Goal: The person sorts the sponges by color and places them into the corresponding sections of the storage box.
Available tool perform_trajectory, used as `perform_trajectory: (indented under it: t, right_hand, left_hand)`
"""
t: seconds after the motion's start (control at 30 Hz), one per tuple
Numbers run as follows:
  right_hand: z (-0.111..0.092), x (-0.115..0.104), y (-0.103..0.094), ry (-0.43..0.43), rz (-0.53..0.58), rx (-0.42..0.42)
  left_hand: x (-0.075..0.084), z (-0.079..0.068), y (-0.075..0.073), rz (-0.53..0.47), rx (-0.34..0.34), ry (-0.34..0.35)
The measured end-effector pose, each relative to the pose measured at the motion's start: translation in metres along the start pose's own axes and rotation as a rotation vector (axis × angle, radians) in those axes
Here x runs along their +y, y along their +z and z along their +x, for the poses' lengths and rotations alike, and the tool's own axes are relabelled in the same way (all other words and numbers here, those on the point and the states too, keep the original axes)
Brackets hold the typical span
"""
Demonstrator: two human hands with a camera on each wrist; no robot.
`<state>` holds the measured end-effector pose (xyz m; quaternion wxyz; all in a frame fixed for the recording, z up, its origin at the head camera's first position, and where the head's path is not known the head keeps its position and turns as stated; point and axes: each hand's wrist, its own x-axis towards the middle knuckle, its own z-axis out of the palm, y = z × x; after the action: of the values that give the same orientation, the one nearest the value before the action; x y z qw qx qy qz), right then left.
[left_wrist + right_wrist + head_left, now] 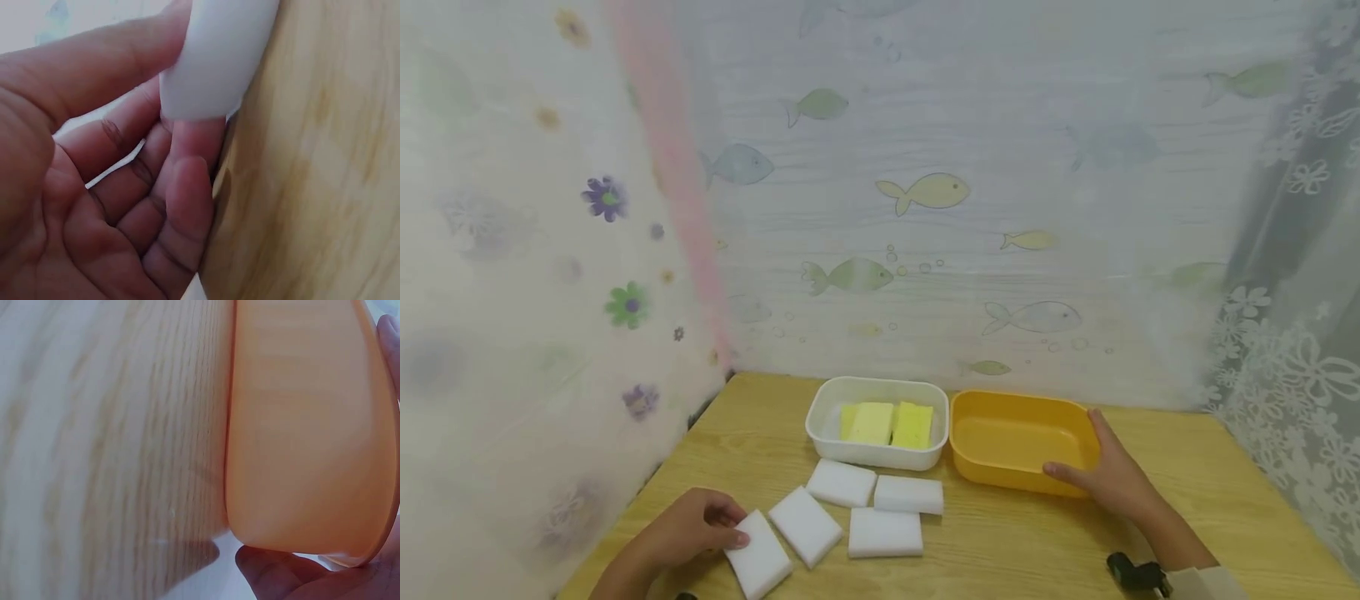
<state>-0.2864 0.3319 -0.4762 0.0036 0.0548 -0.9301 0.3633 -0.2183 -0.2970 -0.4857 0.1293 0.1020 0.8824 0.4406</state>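
Note:
At the near left, my left hand (pixel 688 533) pinches a white sponge block (pixel 758 557), its thumb on top and fingers under the edge. The left wrist view shows that sponge (pixel 219 56) close over the wooden surface. My right hand (pixel 1116 475) grips the right end of an orange plastic container (pixel 1000 477), thumb at the near wall and fingers along the end. In the right wrist view the container's side wall (pixel 306 437) fills the right half. More white sponges lie loose nearby, one (pixel 806 527) right beside the held block.
A white container (pixel 880 455) stands left of the orange one, with yellow sponges (pixel 872 423) inside. Several white sponges (pixel 884 533) lie in front of it, one (pixel 908 495) leaning over another. Behind the wooden table (pixel 1015 550) hangs a fish-print curtain (pixel 925 250).

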Motion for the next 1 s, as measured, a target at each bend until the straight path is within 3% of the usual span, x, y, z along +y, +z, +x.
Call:
perform_trajectory:
  t: [0.3, 0.63, 1.0]
  right_hand:
    - [-0.002, 0.001, -0.003, 0.046, 0.014, -0.020]
    - [-0.002, -0.003, -0.001, 0.008, 0.002, -0.006]
    - [-0.003, -0.002, 0.001, -0.001, 0.017, 0.001]
  left_hand:
    - [-0.017, -0.006, -0.012, -0.206, -0.027, -0.035]
    - [-0.030, -0.015, -0.022, -0.464, -0.025, 0.019]
    - [-0.035, -0.018, -0.021, -0.555, -0.040, 0.073]
